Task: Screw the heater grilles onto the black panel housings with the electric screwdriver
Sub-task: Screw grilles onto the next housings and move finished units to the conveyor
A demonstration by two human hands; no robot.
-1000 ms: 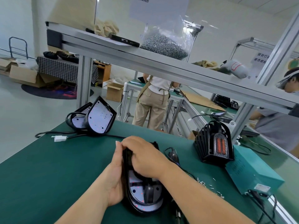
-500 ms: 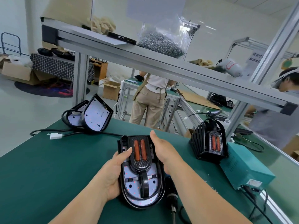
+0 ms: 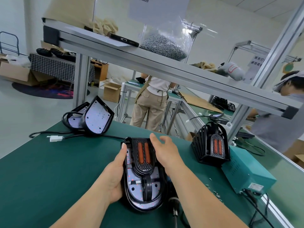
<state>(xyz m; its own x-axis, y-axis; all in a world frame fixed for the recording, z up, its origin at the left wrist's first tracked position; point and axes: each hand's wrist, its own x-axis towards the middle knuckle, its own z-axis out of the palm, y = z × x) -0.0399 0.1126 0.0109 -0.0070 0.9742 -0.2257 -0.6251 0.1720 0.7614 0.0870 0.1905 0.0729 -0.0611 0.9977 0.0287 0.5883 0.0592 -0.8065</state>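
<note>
White walls (image 3: 222, 22) and pale grey floor (image 3: 24, 112) surround an aluminium shelf frame (image 3: 164, 66), green-topped bench (image 3: 41, 170) and cardboard boxes (image 3: 111, 92)

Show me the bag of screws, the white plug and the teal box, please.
bag of screws (image 3: 162, 46), head view, screw heap inside
white plug (image 3: 56, 138), head view, middle of body
teal box (image 3: 250, 173), head view, top face

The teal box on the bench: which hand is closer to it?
Right. The right hand is at the panel housing's right edge, toward the teal box; the left hand holds its left edge.
</note>
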